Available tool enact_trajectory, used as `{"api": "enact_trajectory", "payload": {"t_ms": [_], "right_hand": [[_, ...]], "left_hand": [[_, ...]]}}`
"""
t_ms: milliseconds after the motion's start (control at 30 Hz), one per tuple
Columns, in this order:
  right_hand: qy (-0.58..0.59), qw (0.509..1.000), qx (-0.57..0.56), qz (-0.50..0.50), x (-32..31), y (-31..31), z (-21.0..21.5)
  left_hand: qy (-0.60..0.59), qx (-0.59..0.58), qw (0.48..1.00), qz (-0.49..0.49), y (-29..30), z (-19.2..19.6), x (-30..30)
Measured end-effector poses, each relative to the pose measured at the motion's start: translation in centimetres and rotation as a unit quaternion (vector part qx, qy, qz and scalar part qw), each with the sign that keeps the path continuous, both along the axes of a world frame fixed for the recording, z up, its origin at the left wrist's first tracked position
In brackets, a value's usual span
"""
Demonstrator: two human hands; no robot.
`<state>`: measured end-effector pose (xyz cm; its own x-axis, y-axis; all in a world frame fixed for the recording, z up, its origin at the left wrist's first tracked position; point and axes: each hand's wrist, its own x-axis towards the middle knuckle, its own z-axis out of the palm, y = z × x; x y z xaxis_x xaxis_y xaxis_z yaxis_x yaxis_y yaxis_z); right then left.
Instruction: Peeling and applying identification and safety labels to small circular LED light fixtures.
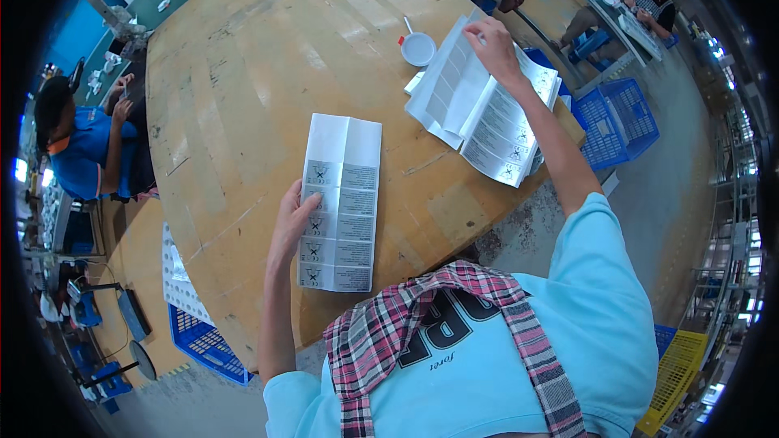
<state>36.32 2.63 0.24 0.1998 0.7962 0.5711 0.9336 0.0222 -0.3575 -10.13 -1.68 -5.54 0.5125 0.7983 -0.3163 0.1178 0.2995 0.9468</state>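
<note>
In front of me on the table lies a stack of silvery label sheets, creased lengthwise and printed with rows of dark text and symbols. My left hand grips its left edge, the thumb on top and the other fingers partly hidden. Farther right is a loose pile of similar label sheets, fanned out near the table's edge. My right hand is closed in a pinch at the far edge of a lifted sheet, which shows its pale back.
A round white dish with a handle sits beside the pile on the wooden table. Blue baskets stand on the floor at right and lower left, a yellow one at lower right. Other people work at left and far right.
</note>
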Motion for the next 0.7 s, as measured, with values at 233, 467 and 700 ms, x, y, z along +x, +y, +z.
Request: {"api": "enact_trajectory", "payload": {"t_ms": [233, 467, 700], "right_hand": [[-0.132, 0.979, -0.134, -0.075, -6.1, 7.0, -0.6], [-0.161, 0.940, -0.291, -0.071, -6.3, 10.9, -5.5], [0.084, 0.979, -0.175, 0.060, -3.1, 11.4, -4.7]], "left_hand": [[0.040, 0.014, 0.999, -0.007, 0.0, -0.3, 0.0], [0.021, 0.007, 1.000, -0.006, -0.1, -0.5, 0.2], [0.018, -0.016, 1.000, 0.003, -0.2, 0.1, 0.6]]}}
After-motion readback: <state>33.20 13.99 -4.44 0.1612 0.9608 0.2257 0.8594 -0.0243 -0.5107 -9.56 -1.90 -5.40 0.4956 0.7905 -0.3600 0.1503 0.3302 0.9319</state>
